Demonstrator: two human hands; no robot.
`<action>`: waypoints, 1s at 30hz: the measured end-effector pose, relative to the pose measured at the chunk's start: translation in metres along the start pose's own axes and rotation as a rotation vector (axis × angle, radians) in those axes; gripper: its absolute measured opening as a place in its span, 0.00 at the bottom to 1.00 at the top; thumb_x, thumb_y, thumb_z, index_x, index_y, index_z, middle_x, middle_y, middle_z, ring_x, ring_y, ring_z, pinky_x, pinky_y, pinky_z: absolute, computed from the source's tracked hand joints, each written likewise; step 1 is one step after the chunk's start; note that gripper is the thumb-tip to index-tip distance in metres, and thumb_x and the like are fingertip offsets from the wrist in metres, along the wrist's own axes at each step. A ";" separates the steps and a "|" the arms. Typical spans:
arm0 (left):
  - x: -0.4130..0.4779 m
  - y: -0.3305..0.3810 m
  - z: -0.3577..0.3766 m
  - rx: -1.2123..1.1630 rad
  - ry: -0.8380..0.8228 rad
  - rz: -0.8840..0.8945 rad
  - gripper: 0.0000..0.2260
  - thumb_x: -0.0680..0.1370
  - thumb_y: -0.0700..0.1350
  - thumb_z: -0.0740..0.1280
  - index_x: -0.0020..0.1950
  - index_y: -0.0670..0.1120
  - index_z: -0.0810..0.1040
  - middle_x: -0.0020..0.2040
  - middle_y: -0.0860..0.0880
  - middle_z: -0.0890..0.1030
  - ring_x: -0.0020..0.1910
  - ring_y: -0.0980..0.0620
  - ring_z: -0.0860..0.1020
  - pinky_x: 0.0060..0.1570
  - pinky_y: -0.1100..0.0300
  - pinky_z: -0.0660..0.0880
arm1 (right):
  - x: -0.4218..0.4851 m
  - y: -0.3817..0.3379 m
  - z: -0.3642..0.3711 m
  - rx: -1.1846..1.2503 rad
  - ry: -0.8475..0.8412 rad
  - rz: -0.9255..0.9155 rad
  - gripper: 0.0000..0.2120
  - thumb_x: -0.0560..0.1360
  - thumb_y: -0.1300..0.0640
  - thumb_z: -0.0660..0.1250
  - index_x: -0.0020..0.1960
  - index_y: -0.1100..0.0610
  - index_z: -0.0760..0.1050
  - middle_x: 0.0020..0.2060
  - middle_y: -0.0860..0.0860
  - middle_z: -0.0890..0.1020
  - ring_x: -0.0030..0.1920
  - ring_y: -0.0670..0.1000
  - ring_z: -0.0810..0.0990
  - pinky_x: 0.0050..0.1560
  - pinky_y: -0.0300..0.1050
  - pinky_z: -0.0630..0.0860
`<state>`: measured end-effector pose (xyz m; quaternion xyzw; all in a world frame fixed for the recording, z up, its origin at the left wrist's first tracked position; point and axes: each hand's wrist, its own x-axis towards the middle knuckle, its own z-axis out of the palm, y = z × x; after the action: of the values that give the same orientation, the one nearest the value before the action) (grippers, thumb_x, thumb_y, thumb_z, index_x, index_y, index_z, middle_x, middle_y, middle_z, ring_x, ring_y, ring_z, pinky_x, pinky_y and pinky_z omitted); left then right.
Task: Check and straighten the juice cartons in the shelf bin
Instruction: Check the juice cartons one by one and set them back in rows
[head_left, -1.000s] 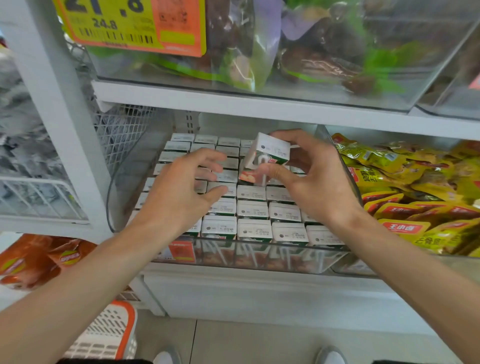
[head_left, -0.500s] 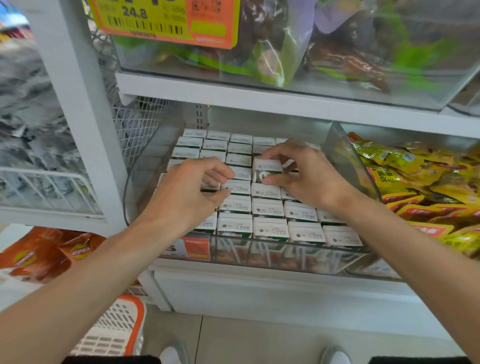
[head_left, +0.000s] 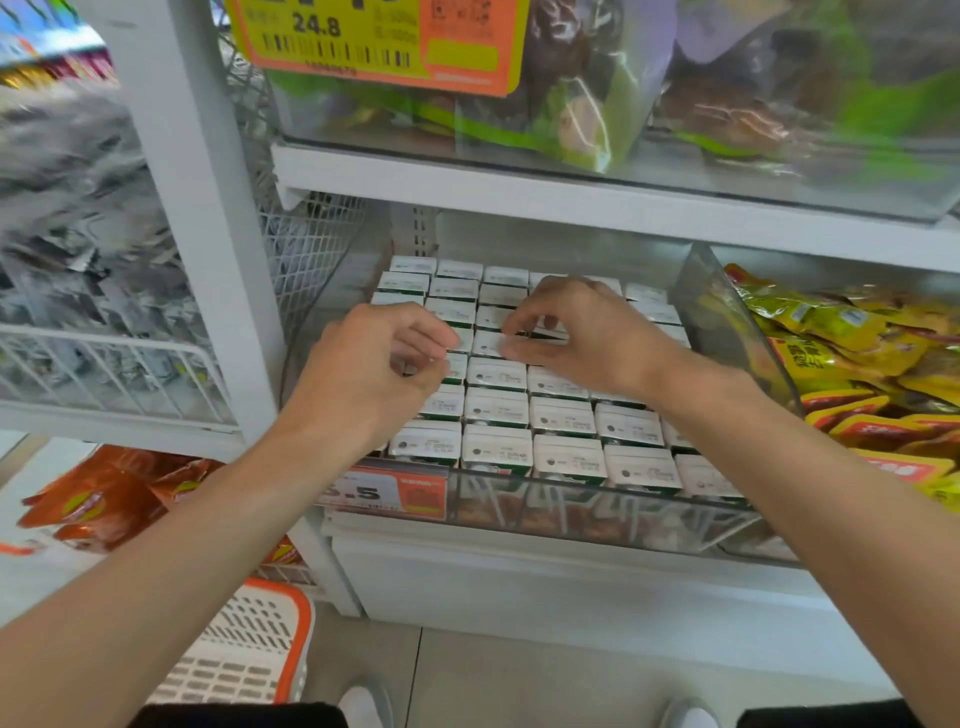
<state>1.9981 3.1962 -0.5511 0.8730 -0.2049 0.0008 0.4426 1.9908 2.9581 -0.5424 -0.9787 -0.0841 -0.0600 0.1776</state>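
- Cartons in tight ranks: the juice cartons (head_left: 496, 410) stand packed in the clear bin (head_left: 571, 512), white tops up, under the white shelf (head_left: 519, 192).
- Right hand (head_left: 576, 332) is over the middle rows. Thumb and forefinger curl in and pinch one carton (head_left: 493, 343) at its top edge, and a dark gap shows just beside it.
- Left hand (head_left: 363, 374) hovers over the left rows with its fingers curled in. Whether it grips anything I cannot tell, because the hand hides what lies beneath.
- Risk one, as I judge it: the rows are very tight. A carton pushed down at a tilt could catch a corner on its neighbour and crease, or wedge higher than the rest.
- Risk two: a hard squeeze could dent a wall. These look like light coated card boxes, flat-topped and sharp-edged, and smooth enough to slip from a two-finger pinch.
- Risk three: both arms reach in low over the front rows, so a dropped wrist could knock those tops askew.
- Bin walls are glossy, rigid, see-through plastic. The right wall slants up beside crinkly yellow snack packets (head_left: 831, 338), and a paper price tag (head_left: 384, 491) sits on the front.
- The shelf overhead is flat, painted and close, so lifting a carton high risks a bump.
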 end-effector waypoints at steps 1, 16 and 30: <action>-0.001 -0.001 -0.001 -0.001 -0.001 -0.001 0.08 0.78 0.39 0.75 0.51 0.53 0.86 0.46 0.56 0.86 0.47 0.63 0.83 0.46 0.80 0.71 | 0.003 -0.001 -0.003 -0.045 -0.033 -0.008 0.13 0.80 0.43 0.72 0.59 0.49 0.84 0.56 0.45 0.81 0.61 0.51 0.77 0.58 0.43 0.69; -0.001 -0.004 -0.004 0.000 0.014 0.003 0.10 0.78 0.41 0.75 0.52 0.57 0.84 0.47 0.58 0.85 0.46 0.65 0.82 0.46 0.80 0.71 | -0.001 -0.008 -0.022 0.052 -0.089 -0.039 0.13 0.81 0.46 0.71 0.61 0.52 0.79 0.54 0.45 0.82 0.56 0.44 0.80 0.55 0.35 0.76; -0.005 0.022 0.013 -0.183 -0.175 0.209 0.14 0.80 0.46 0.72 0.65 0.52 0.82 0.59 0.60 0.85 0.62 0.65 0.81 0.68 0.62 0.74 | -0.085 -0.023 -0.015 0.507 0.393 -0.047 0.18 0.79 0.50 0.75 0.67 0.50 0.79 0.59 0.42 0.84 0.56 0.45 0.85 0.59 0.40 0.81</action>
<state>1.9834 3.1761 -0.5429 0.7996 -0.3317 -0.0479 0.4983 1.9023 2.9618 -0.5330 -0.8706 -0.0831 -0.2288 0.4274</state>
